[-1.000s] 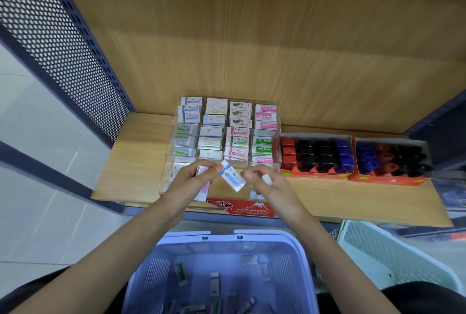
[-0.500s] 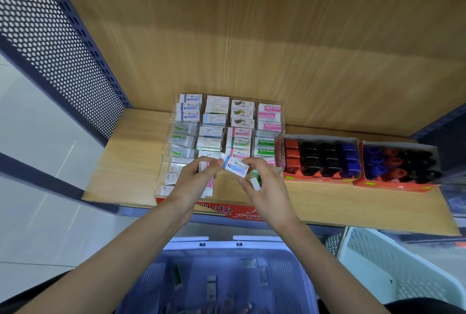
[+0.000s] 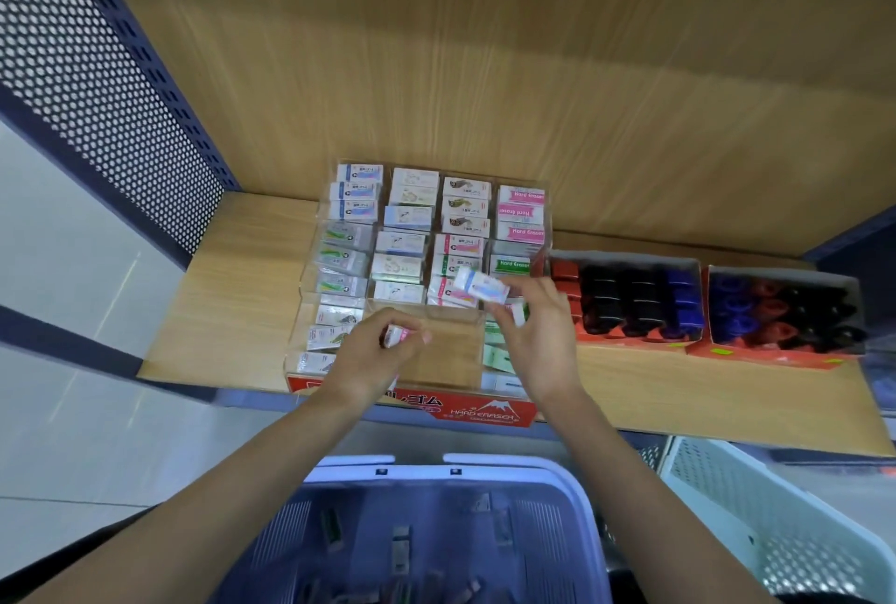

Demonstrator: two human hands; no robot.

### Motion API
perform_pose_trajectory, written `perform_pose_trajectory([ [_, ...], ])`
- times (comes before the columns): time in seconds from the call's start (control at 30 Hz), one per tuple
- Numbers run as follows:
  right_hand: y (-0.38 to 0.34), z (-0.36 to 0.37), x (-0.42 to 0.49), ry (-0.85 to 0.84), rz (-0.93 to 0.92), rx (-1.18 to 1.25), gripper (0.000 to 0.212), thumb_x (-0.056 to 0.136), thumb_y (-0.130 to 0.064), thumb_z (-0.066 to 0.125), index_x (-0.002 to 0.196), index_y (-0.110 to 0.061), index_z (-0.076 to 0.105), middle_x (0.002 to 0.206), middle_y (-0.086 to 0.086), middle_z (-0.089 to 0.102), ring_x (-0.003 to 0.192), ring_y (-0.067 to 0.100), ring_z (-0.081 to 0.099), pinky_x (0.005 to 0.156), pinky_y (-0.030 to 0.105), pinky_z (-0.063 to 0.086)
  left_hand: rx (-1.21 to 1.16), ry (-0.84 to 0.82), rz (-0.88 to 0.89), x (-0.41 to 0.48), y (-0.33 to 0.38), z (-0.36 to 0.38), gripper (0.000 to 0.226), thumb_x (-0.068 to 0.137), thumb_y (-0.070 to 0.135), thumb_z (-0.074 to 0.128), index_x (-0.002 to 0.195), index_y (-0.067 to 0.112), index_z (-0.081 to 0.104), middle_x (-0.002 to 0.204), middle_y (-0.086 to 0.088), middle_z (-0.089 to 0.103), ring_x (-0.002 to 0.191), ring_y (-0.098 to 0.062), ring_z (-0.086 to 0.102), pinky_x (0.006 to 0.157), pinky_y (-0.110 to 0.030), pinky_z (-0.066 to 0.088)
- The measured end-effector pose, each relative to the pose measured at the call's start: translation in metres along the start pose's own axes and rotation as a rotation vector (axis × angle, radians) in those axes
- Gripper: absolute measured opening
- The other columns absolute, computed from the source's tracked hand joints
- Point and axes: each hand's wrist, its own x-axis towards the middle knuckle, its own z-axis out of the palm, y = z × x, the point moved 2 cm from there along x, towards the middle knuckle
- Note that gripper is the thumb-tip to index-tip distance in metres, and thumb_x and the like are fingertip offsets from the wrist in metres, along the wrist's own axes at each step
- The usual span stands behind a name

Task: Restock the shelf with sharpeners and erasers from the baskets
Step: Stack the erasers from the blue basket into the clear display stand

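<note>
Two hands reach over the wooden shelf point(image 3: 232, 293). The right hand point(image 3: 536, 332) pinches one eraser point(image 3: 480, 286) by its right end with its fingertips. This eraser is white with a bit of blue and pink. Its long side runs left to right, and the right end dips a little. It hangs flat above the third row of slots in the clear tray point(image 3: 448, 361), about halfway back, over other packed erasers.

The left hand point(image 3: 373, 353) has its fingers curled round a small eraser point(image 3: 395, 335). Only its pink and white end pokes out to the right, so I cannot tell which way the rest lies. This hand is low, over the front of the tray.

Some room is open in the tray. The front slots in the middle are bare, and the wood shows through them. The back slots are full. The tray's front edge, with its red label point(image 3: 485, 412), lines up with the front edge of the shelf.

One red box of sharpeners point(image 3: 630, 298) sits just beside the tray on the right, and a second red box point(image 3: 785, 312) is next to it. On the left, bare wood runs to the mesh wall point(image 3: 97, 94).

Below the shelf is a blue basket point(image 3: 509, 460) with loose erasers point(image 3: 400, 540) inside. A white basket point(image 3: 776, 506) stands beside it on the right.
</note>
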Motion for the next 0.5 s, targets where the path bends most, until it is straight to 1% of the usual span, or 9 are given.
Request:
perform_pose_trajectory([
  [0.03, -0.002, -0.001, 0.012, 0.015, -0.015, -0.024, 0.03, 0.087, -0.021, 0.066, 0.117, -0.015, 0.063, 0.113, 0.004, 0.06, 0.103, 0.024, 0.051, 0.091, 0.037, 0.042, 0.037, 0.013, 0.022, 0.003, 0.0, -0.001, 0.015, 0.086, 0.026, 0.067, 0.098, 0.02, 0.062, 0.096, 0.001, 0.062, 0.103, -0.031, 0.057, 0.088, -0.031, 0.041],
  [0.1, -0.007, -0.001, 0.033, 0.023, -0.06, -0.069, 0.03, 0.087, -0.02, 0.066, 0.116, -0.013, 0.064, 0.115, 0.006, 0.062, 0.109, 0.027, 0.053, 0.095, 0.038, 0.041, 0.129, 0.046, 0.061, 0.01, 0.003, -0.002, 0.029, 0.085, 0.028, 0.069, 0.111, 0.022, 0.058, 0.097, -0.003, 0.062, 0.092, -0.023, 0.056, 0.081, -0.031, 0.043],
  [0.17, -0.011, 0.002, 0.045, 0.01, -0.075, -0.09, 0.03, 0.088, -0.02, 0.066, 0.117, -0.012, 0.064, 0.115, 0.008, 0.062, 0.111, 0.027, 0.053, 0.097, 0.041, 0.042, 0.182, 0.083, 0.107, 0.02, 0.008, 0.001, 0.042, 0.085, 0.029, 0.068, 0.124, 0.023, 0.054, 0.086, -0.002, 0.059, 0.081, -0.017, 0.053, 0.077, -0.032, 0.045],
  [0.23, -0.009, 0.006, 0.047, 0.001, -0.068, -0.068, 0.03, 0.087, -0.021, 0.066, 0.116, -0.013, 0.064, 0.113, 0.007, 0.062, 0.109, 0.026, 0.054, 0.095, 0.041, 0.044, 0.206, 0.086, 0.155, 0.028, 0.011, 0.008, 0.048, 0.087, 0.027, 0.066, 0.132, 0.025, 0.05, 0.075, 0.004, 0.056, 0.069, -0.009, 0.051, 0.066, -0.028, 0.043],
  [0.27, -0.006, 0.007, 0.043, 0.0, -0.05, -0.034, 0.028, 0.087, -0.022, 0.066, 0.115, -0.014, 0.064, 0.113, 0.005, 0.061, 0.107, 0.026, 0.055, 0.092, 0.042, 0.045, 0.217, 0.072, 0.162, 0.031, 0.011, 0.012, 0.052, 0.088, 0.026, 0.065, 0.136, 0.026, 0.047, 0.077, 0.003, 0.061, 0.068, -0.009, 0.052, 0.063, -0.026, 0.04],
  [0.33, 0.003, 0.006, 0.028, -0.001, 0.031, 0.049, 0.026, 0.088, -0.023, 0.065, 0.113, -0.017, 0.063, 0.112, 0.002, 0.059, 0.103, 0.023, 0.055, 0.087, 0.039, 0.047, 0.249, 0.044, 0.149, 0.036, 0.005, 0.018, 0.058, 0.088, 0.028, 0.063, 0.142, 0.026, 0.041, 0.105, -0.005, 0.069, 0.088, -0.017, 0.061, 0.071, -0.026, 0.044],
  [0.4, 0.013, 0.002, 0.012, -0.01, 0.082, 0.065, 0.026, 0.089, -0.023, 0.064, 0.115, -0.017, 0.062, 0.109, -0.001, 0.056, 0.104, 0.021, 0.052, 0.087, 0.033, 0.045, 0.291, 0.031, 0.158, 0.036, 0.0, 0.021, 0.061, 0.088, 0.029, 0.063, 0.144, 0.026, 0.038, 0.126, -0.002, 0.062, 0.109, -0.018, 0.059, 0.088, -0.028, 0.047],
  [0.43, 0.016, 0.001, 0.006, -0.016, 0.071, 0.038, 0.028, 0.089, -0.023, 0.064, 0.116, -0.016, 0.062, 0.108, 0.0, 0.055, 0.104, 0.02, 0.051, 0.087, 0.032, 0.044, 0.308, 0.025, 0.169, 0.035, -0.002, 0.023, 0.061, 0.089, 0.028, 0.062, 0.144, 0.025, 0.038, 0.13, -0.001, 0.06, 0.112, -0.018, 0.058, 0.091, -0.028, 0.046],
  [0.5, 0.017, 0.001, 0.002, -0.025, 0.009, -0.05, 0.03, 0.089, -0.023, 0.065, 0.117, -0.014, 0.062, 0.109, 0.002, 0.057, 0.102, 0.022, 0.05, 0.086, 0.031, 0.043, 0.304, 0.03, 0.185, 0.034, -0.004, 0.024, 0.062, 0.089, 0.028, 0.062, 0.145, 0.025, 0.036, 0.129, -0.001, 0.06, 0.108, -0.019, 0.059, 0.09, -0.029, 0.046],
])
